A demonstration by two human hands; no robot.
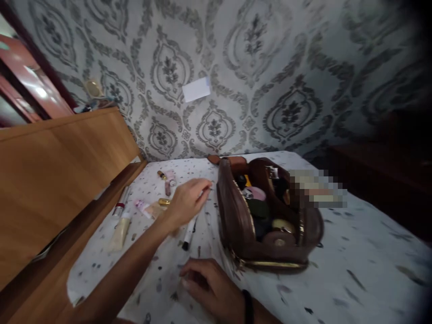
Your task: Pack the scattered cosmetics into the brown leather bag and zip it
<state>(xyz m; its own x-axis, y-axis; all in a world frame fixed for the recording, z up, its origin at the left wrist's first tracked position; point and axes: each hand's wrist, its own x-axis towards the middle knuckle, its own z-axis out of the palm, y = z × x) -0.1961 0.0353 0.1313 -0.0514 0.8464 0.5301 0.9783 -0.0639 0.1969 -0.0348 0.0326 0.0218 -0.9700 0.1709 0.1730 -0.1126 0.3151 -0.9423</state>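
Observation:
My left hand reaches over the patterned cloth with its fingers bent together, just left of a brown bag. Whatever its fingers hold, if anything, is hidden. Below it lies a slim white stick with a black end, perhaps a pen or brush. My right hand, with a black band at the wrist, rests low in front of the bag; its fingers are loosely curled, thumb and forefinger apart, nothing visible between them. The bag gapes unzipped, with a pink round item and several dark items inside.
Left of my left hand lie a cream tube, a clear tube with a red band, a gold cylinder and several small cosmetics. A wooden panel borders the bed on the left. Patterned wallpaper rises behind.

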